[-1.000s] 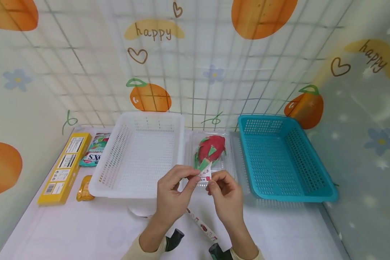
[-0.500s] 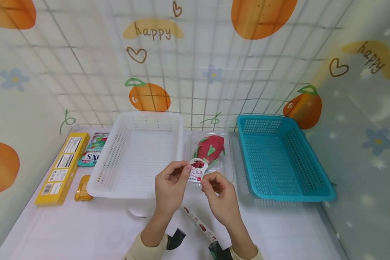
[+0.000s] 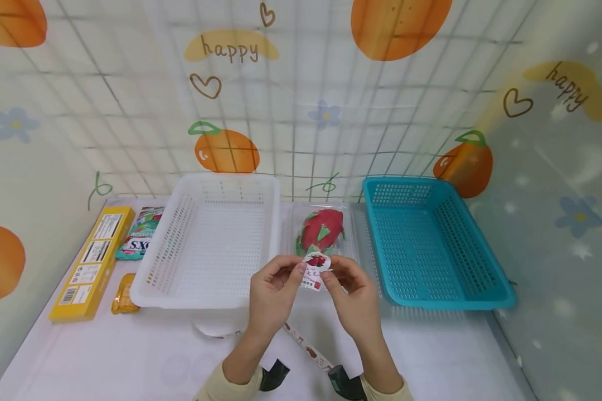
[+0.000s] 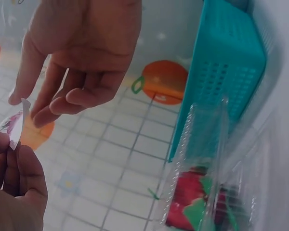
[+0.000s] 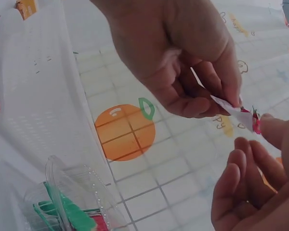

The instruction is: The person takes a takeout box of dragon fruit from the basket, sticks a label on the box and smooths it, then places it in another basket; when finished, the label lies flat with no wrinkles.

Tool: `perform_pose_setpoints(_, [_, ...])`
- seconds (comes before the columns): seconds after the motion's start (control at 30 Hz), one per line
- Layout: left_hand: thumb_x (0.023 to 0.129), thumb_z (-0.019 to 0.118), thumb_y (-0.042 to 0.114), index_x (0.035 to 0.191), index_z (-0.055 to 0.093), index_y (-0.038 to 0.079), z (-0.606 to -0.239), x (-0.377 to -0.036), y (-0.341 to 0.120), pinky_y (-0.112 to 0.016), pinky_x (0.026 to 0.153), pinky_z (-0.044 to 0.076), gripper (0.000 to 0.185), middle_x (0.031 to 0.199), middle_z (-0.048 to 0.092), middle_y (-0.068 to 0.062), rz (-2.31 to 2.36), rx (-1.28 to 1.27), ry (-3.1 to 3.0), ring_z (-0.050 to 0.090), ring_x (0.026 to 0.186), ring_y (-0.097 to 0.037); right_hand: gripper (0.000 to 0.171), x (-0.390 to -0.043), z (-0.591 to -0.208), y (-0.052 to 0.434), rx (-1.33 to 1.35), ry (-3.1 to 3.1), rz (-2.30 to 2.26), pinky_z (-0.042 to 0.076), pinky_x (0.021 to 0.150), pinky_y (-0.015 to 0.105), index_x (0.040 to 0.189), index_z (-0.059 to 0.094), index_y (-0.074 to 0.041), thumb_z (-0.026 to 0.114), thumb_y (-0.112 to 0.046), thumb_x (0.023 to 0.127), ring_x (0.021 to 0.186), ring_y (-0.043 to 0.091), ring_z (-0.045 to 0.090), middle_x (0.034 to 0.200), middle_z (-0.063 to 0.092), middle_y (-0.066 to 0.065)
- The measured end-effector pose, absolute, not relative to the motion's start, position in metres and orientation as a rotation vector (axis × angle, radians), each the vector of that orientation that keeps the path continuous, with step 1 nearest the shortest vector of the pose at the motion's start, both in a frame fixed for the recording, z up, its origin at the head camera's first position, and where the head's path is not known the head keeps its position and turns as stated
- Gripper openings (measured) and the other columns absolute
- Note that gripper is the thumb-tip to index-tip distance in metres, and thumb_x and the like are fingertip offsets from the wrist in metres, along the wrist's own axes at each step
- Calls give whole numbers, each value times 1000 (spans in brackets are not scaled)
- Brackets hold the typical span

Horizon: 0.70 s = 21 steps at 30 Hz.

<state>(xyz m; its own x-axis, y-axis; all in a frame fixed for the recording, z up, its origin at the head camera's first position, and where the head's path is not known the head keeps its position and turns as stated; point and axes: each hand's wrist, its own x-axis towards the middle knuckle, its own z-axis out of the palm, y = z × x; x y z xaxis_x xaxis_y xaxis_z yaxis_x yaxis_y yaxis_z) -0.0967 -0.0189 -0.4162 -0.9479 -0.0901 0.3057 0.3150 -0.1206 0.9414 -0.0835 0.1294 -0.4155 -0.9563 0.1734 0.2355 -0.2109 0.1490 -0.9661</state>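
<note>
Over the table's middle, my left hand [image 3: 273, 292] pinches a white sticker [image 3: 312, 275] printed with a red dragon fruit and characters. Beside its right edge is my right hand [image 3: 353, 295], thumb tip right at the sticker. In the left wrist view, the right hand's fingers [image 4: 89, 96] stand apart from its thumb, while the left fingertips [image 4: 26, 163] hold the sticker. The right wrist view shows the sticker [image 5: 238, 113] bent. Behind the hands, a red dragon fruit [image 3: 323, 229] with green scales lies in a clear plastic box [image 3: 350, 236].
A white basket [image 3: 276, 223] stands left of the box, a teal basket [image 3: 481, 239] right. At far left lie a yellow box [image 3: 91, 264], a green snack packet [image 3: 140, 234] and a small golden packet [image 3: 125, 295]. A sticker strip [image 3: 308, 350] lies below the hands.
The sticker first turns its printed face into view, moving left, then back right and slightly lower. My right hand's thumb and fingers have shifted up along its right edge.
</note>
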Motion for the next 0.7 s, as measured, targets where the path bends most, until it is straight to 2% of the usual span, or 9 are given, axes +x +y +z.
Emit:
perform_pose_setpoints(0.13, [91, 73, 0, 101, 74, -2, -421, -96, -16, -19, 77, 57, 10, 95, 73, -17, -2093, -270, -1941, 64, 83, -9, 13, -86, -414, 132, -41, -2101, 1928, 59, 70, 23, 105, 75, -1, 72, -2, 93, 82, 13, 66, 96, 75, 1])
perform_pose_setpoints(0.27, [92, 74, 6, 101, 76, 4, -423, -96, -14, -21, 73, 55, 9, 93, 75, -11, -1998, -236, -2026, 63, 80, -11, 9, -88, -414, 133, -82, -2108, 1922, 58, 68, 22, 100, 76, 0, 73, -2, 92, 78, 14, 65, 90, 74, -4])
perform_pose_setpoints(0.5, [92, 76, 13, 103, 77, 8, -421, -100, -14, -24, 74, 54, 11, 91, 75, -5, -1937, -157, -2137, 62, 79, -12, 11, -91, -415, 133, -111, -2171, 1869, 55, 67, 22, 102, 76, -3, 73, -10, 94, 79, 15, 63, 95, 75, 13])
perform_pose_setpoints(0.7, [92, 76, 14, 103, 77, 8, -420, -102, -14, -23, 74, 53, 12, 91, 75, -5, -1940, -141, -2169, 61, 79, -12, 13, -93, -415, 134, -147, -2202, 1845, 55, 69, 22, 103, 76, -4, 73, -14, 95, 81, 15, 63, 97, 75, 14])
